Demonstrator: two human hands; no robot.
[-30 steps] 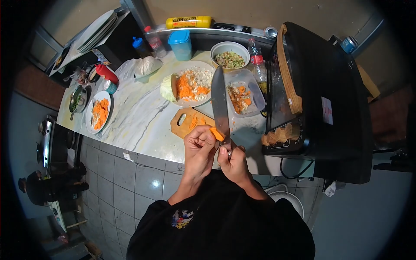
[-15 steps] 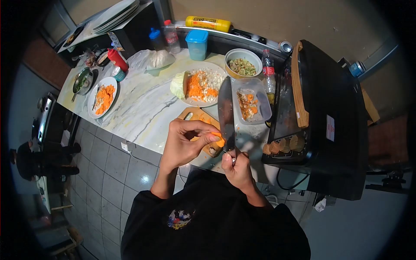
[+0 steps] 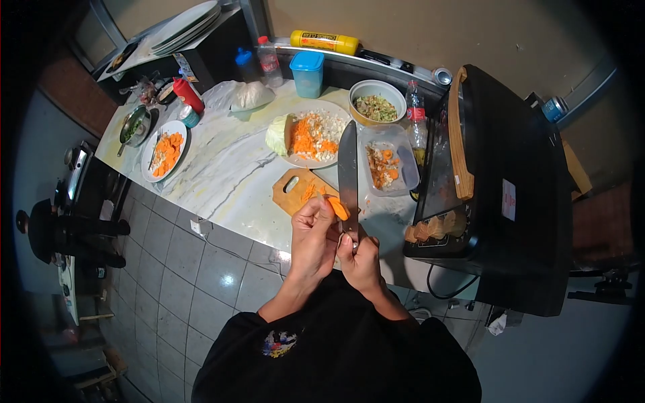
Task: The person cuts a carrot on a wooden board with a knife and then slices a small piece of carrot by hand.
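Note:
Between the thumb and fingers of my left hand [image 3: 314, 232] is an orange piece of carrot [image 3: 337, 207]. My right hand [image 3: 362, 260] is wrapped round the handle of a large kitchen knife [image 3: 348, 164], whose blade points up and away from me. The carrot piece is right beside the lower part of the blade. Below and beyond my hands lies a wooden cutting board [image 3: 287, 193] with thin carrot strips [image 3: 310, 193] on it. Behind the board is a large plate [image 3: 324, 162] of diced carrot and white bits, with a cabbage piece [image 3: 277, 136] at its left side.
A clear plastic container [image 3: 402, 178] of scraps stands right of the knife, before a bowl [image 3: 359, 89] of chopped greens. A black oven [image 3: 517, 154] flanks the right side. A plate [image 3: 183, 151] of carrot slices sits left. Another person [image 3: 41, 232] stands far left.
My left hand has turned more upright and drawn closer to my right hand, with the carrot piece now tilted. More of the cutting board shows.

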